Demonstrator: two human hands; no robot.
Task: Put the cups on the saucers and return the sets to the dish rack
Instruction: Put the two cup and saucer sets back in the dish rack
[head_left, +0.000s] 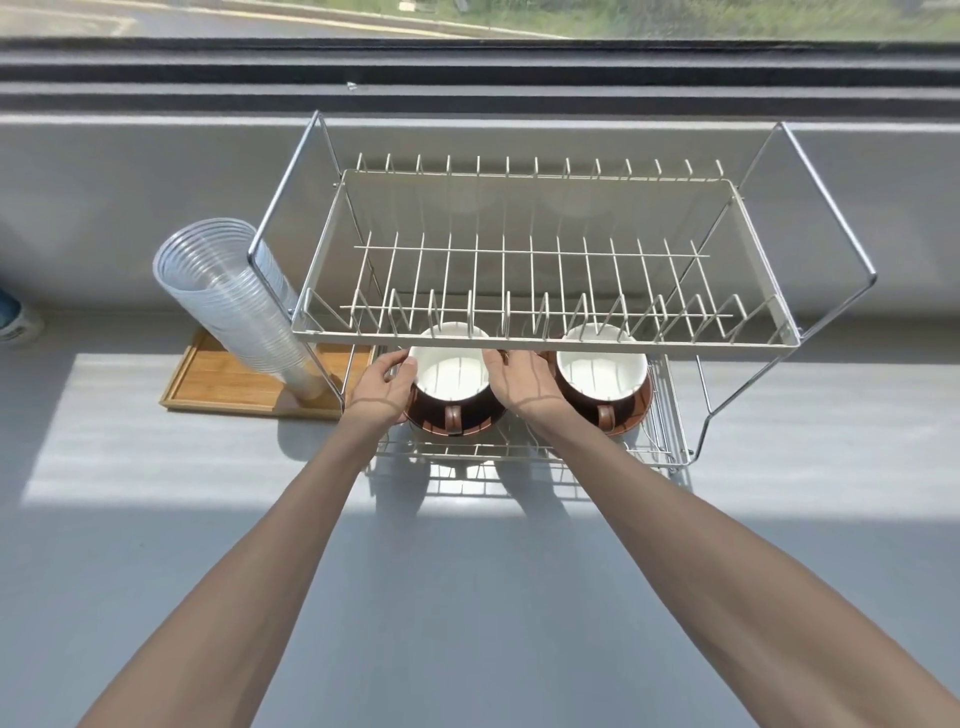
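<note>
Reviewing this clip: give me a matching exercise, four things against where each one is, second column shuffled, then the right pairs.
Things:
1. Left cup
2. Right cup
3. Plastic cup stack
4. Upper tier

Places:
A. On the wooden tray
B. Empty, above both cups
C. Lower tier, between left hand and right hand
D. Lower tier, right of both hands

Pairs: 1-C, 2-D, 3-A, 4-B

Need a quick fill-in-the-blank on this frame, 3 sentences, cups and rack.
1. Both hands, left hand and right hand, hold the ____ of the two brown cups.
2. The other cup sits on the dish rack's ____ tier.
3. The stack of clear plastic cups stands on a ____ tray.

Missing words: left; lower; wooden
</note>
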